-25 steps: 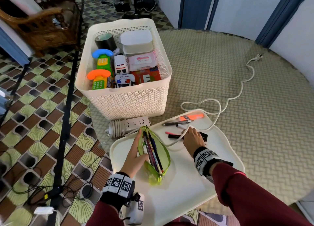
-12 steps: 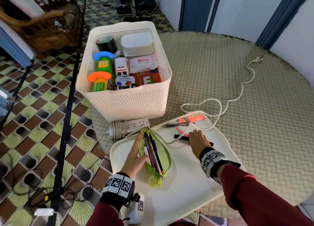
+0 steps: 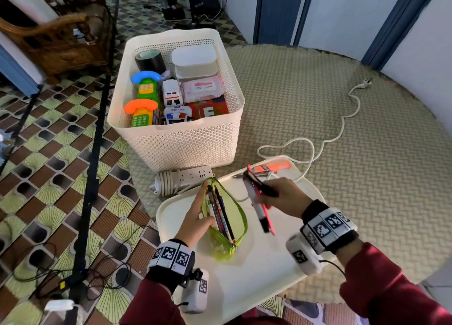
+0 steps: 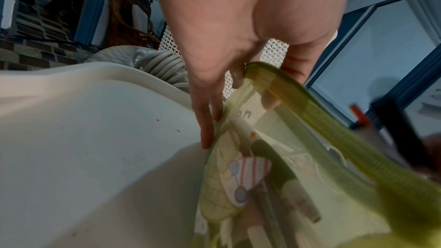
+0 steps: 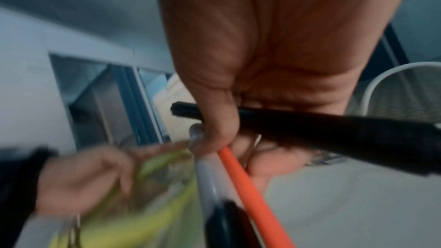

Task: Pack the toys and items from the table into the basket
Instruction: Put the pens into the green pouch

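The right hand (image 3: 281, 197) grips a bunch of pens (image 3: 259, 202) above the tray (image 3: 256, 275), just right of the pouch (image 3: 227, 217). The left hand (image 3: 195, 219) holds the pouch's left lip, mouth gaping. Best to tip the pens in point-first, parallel to those inside. The tray's near right corner is bare; the basket (image 3: 181, 144) stands beyond the far edge.

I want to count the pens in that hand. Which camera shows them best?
The head view: the right hand grips the pens, a black, a white and a pink one, seen whole above the tray. The right wrist view shows them close but blurred. The left wrist view catches only a dark blur at its right edge.
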`<state>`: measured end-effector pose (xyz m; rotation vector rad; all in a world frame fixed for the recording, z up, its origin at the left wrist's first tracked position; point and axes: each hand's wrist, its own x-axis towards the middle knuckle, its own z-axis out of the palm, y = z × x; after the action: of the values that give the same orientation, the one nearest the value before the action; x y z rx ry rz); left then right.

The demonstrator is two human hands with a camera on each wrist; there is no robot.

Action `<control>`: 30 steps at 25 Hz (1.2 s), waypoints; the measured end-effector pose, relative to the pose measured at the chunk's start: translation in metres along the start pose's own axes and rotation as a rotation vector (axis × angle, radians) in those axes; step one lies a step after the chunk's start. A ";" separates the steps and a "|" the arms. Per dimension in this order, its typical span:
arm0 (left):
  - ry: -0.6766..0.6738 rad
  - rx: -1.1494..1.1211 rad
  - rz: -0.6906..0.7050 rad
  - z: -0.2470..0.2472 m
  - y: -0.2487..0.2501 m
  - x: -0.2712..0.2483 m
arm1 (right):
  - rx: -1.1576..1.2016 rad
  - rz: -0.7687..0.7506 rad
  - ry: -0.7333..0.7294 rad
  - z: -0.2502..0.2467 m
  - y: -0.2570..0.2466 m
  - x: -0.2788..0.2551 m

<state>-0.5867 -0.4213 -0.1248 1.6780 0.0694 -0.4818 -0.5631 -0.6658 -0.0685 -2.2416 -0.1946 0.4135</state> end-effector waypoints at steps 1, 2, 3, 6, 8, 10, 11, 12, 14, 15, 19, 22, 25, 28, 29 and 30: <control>-0.008 -0.019 -0.004 0.001 0.002 -0.001 | 0.154 -0.003 0.087 0.007 -0.010 0.006; -0.011 -0.030 -0.002 0.002 0.001 -0.001 | 0.279 0.016 0.141 0.016 -0.019 0.013; -0.013 -0.035 0.003 0.004 0.002 -0.002 | 0.327 0.046 0.163 0.028 -0.027 0.020; -0.001 -0.074 -0.011 0.005 -0.002 -0.003 | 0.082 0.147 0.046 0.066 -0.039 0.033; 0.001 -0.116 -0.019 0.005 -0.002 -0.006 | -0.015 0.230 -0.115 0.084 -0.040 0.032; 0.018 -0.104 -0.017 0.003 -0.001 -0.006 | 0.076 0.298 -0.231 0.094 -0.039 0.027; 0.021 -0.096 -0.007 0.003 -0.001 -0.006 | 0.068 0.307 -0.227 0.096 -0.037 0.027; 0.020 -0.089 -0.005 0.002 -0.003 -0.005 | 0.000 0.295 -0.180 0.097 -0.034 0.029; -0.004 -0.082 0.002 0.002 -0.002 -0.003 | -0.072 0.256 -0.034 0.099 -0.030 0.032; -0.014 -0.069 0.005 0.003 0.000 -0.003 | -0.048 0.242 0.012 0.100 -0.030 0.033; -0.038 -0.052 -0.008 -0.001 0.000 0.001 | -0.002 0.229 0.021 0.093 -0.037 0.036; -0.041 -0.042 0.005 -0.008 -0.005 0.005 | -0.032 0.161 0.265 0.058 -0.031 0.057; -0.013 -0.054 0.042 -0.009 -0.005 0.005 | -0.393 0.198 0.282 0.010 -0.003 0.086; -0.005 -0.041 0.048 -0.010 -0.006 0.006 | -0.660 0.313 0.017 -0.004 0.040 0.105; -0.007 -0.035 0.044 -0.011 -0.007 0.006 | -0.676 0.330 -0.033 -0.001 0.052 0.108; -0.008 -0.036 0.037 -0.013 -0.008 0.007 | -0.669 0.327 -0.054 0.005 0.061 0.110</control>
<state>-0.5793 -0.4095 -0.1333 1.6395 0.0409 -0.4566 -0.4622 -0.6715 -0.1433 -2.9373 0.0180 0.6561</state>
